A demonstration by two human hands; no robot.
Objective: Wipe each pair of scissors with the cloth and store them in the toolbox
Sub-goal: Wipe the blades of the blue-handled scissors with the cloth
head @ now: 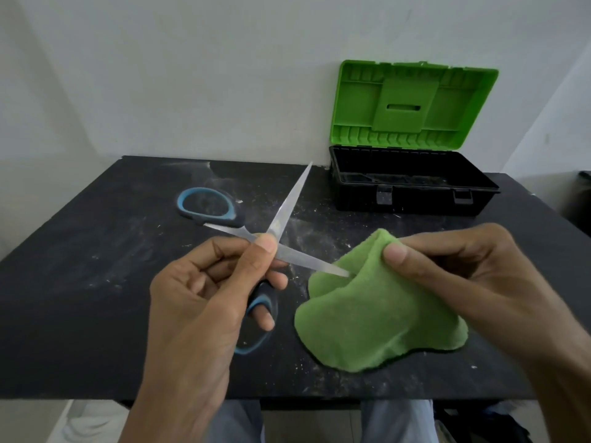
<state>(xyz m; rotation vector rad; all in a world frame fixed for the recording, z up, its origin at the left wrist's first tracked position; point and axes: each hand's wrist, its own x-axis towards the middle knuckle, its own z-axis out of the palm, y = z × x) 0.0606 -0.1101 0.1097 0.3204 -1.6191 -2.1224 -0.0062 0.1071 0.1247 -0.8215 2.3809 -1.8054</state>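
head view: 1 pair of scissors (289,203) was held above the black table (80,282), its blades spread wide in an x. the left hand (204,298) gripped it, with the thumb pressed at the pivot, the fingers curled round the lower black-and-blue handle and 1 fingertip through its loop. the other handle loop stood out to the far left, low over the table. the right hand (463,270) pinched a raised fold of the green cloth (377,324) between thumb and fingers; the rest of the cloth lay on the table. 1 blade tip met that fold. the other tip pointed up and away. the toolbox (412,199) stood at the far right of the table, well apart, with its green lid (415,103) up; its contents could not be made out.

assessment: the scissors were judged light and rigid, with smooth blades, sharp at edge and tip. they are best held by the handles or pivot and wiped from the spine side. the cloth was judged soft and limp, likely to wrap closely round a blade.
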